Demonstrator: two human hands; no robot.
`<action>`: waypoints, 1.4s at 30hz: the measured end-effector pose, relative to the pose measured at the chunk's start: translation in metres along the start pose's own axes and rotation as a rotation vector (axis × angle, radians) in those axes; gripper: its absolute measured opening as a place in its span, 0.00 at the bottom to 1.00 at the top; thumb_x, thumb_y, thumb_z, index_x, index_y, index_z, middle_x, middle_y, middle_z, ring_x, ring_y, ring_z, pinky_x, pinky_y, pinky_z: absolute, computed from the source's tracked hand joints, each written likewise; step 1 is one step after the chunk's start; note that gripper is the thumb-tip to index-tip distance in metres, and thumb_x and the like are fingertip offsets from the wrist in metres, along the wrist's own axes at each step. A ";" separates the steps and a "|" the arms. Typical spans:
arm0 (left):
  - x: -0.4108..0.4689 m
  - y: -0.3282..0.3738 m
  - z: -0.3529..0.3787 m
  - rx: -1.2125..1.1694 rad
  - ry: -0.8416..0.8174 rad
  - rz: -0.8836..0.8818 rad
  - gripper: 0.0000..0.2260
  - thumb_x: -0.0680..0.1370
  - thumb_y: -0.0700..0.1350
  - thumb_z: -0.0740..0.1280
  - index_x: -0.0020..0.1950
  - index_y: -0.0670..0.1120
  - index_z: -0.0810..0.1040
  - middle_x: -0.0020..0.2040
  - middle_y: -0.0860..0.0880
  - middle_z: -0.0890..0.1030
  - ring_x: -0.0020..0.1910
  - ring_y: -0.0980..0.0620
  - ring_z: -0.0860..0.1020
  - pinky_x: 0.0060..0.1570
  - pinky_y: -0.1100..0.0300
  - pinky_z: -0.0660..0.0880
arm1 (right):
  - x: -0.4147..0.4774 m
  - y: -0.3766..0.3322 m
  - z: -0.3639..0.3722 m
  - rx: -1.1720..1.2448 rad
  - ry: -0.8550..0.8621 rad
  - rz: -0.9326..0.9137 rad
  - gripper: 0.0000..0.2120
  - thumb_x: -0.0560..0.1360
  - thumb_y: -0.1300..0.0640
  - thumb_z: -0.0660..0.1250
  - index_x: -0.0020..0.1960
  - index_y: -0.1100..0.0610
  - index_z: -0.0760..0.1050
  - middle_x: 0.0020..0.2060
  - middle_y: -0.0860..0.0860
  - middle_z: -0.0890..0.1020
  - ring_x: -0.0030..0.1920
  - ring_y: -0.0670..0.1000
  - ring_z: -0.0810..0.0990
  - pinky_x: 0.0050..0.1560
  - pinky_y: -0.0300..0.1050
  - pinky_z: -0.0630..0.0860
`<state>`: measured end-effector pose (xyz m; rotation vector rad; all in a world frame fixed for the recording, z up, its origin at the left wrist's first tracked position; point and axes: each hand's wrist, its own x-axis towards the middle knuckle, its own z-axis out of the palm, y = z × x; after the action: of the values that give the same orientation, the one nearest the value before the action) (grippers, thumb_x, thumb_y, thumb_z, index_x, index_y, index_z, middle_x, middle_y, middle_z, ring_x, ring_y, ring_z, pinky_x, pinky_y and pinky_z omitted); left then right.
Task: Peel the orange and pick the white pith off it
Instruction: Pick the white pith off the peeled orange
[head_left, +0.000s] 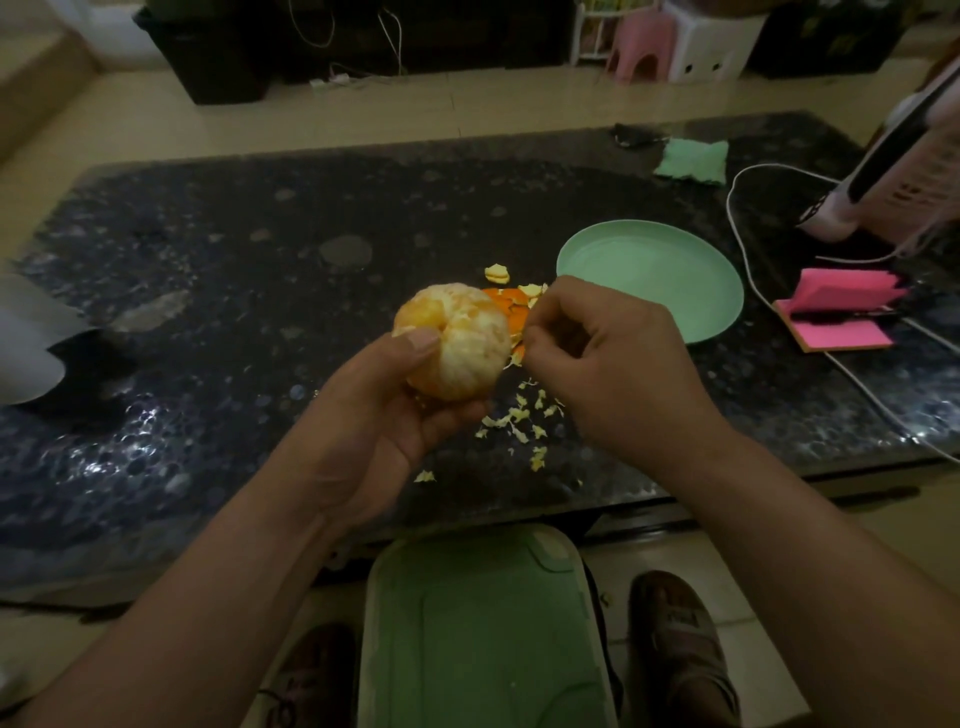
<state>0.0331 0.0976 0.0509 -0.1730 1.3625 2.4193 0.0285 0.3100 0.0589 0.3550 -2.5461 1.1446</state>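
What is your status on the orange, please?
Left hand grips peeled orange. Right hand pinches pith at its side. Scraps on table, nothing blocking.

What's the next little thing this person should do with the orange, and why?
Probably draw the right hand away, tearing off the pith strand its fingertips seem to pinch at the side of the orange, which the left hand grips. White pith covers much of the fruit.

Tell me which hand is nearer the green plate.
Right. The right hand, pinching pith at the orange, sits just beside the green plate at its near-left rim; the left hand grips the orange farther left.
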 end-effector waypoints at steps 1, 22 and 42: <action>0.000 0.000 0.000 -0.020 -0.004 -0.001 0.26 0.74 0.48 0.70 0.71 0.41 0.78 0.64 0.39 0.85 0.55 0.44 0.86 0.44 0.56 0.85 | 0.000 0.001 0.000 -0.002 0.002 0.013 0.03 0.78 0.57 0.71 0.45 0.51 0.79 0.36 0.46 0.81 0.38 0.48 0.80 0.40 0.54 0.78; -0.002 -0.007 0.002 0.408 0.147 0.225 0.29 0.68 0.49 0.79 0.67 0.45 0.76 0.61 0.43 0.85 0.57 0.45 0.87 0.47 0.58 0.84 | -0.006 -0.012 -0.002 -0.267 -0.095 -0.168 0.05 0.82 0.51 0.70 0.50 0.51 0.81 0.39 0.43 0.80 0.39 0.45 0.75 0.41 0.50 0.76; 0.002 -0.004 0.000 0.088 0.060 0.170 0.27 0.74 0.44 0.72 0.73 0.39 0.75 0.66 0.39 0.84 0.60 0.43 0.86 0.51 0.52 0.84 | -0.003 -0.007 -0.005 0.007 0.002 0.060 0.02 0.79 0.57 0.71 0.48 0.51 0.81 0.38 0.44 0.82 0.38 0.46 0.80 0.41 0.47 0.79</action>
<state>0.0327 0.1000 0.0474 -0.1118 1.5660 2.5026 0.0341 0.3095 0.0655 0.2812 -2.5675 1.1749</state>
